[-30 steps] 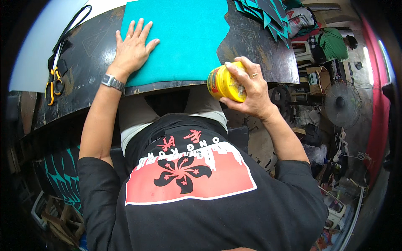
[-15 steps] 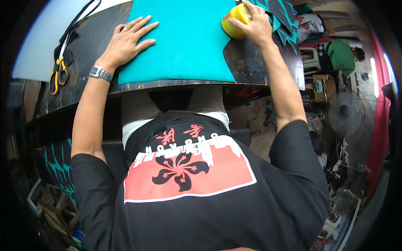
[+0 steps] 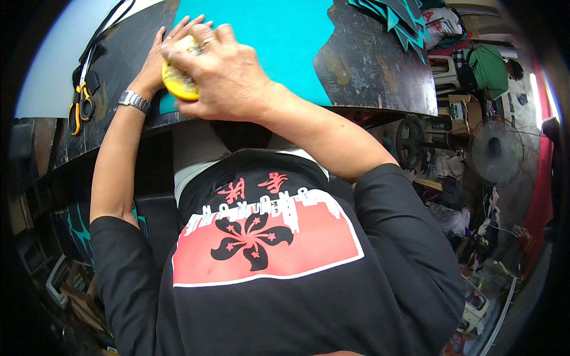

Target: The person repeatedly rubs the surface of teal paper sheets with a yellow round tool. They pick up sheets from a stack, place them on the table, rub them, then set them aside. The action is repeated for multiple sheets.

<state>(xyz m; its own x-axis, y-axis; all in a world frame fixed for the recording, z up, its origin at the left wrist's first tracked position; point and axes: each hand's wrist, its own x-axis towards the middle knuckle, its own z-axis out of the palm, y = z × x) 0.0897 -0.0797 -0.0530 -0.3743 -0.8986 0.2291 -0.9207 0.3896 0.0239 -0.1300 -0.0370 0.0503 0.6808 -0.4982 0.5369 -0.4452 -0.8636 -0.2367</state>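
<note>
One yellow tub [image 3: 181, 88] is gripped by the right hand [image 3: 231, 74], its fingers curled round it, over the left part of the green sheet [image 3: 279, 53]. Part of the left hand [image 3: 152, 66] is hidden behind the tub (whether the two touch cannot be told); its fingers are spread open over the sheet. Scissors [image 3: 84, 91] are laid farther left on the dark table [image 3: 380, 71].

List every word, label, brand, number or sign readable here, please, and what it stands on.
Black shirt: red characters and white capitals show clearly; wording not copied here.
White bag: red lettering, too small to read reliably.
Cardboard box: label too small to read.
Yellow tub: blurred, no readable text.
</note>
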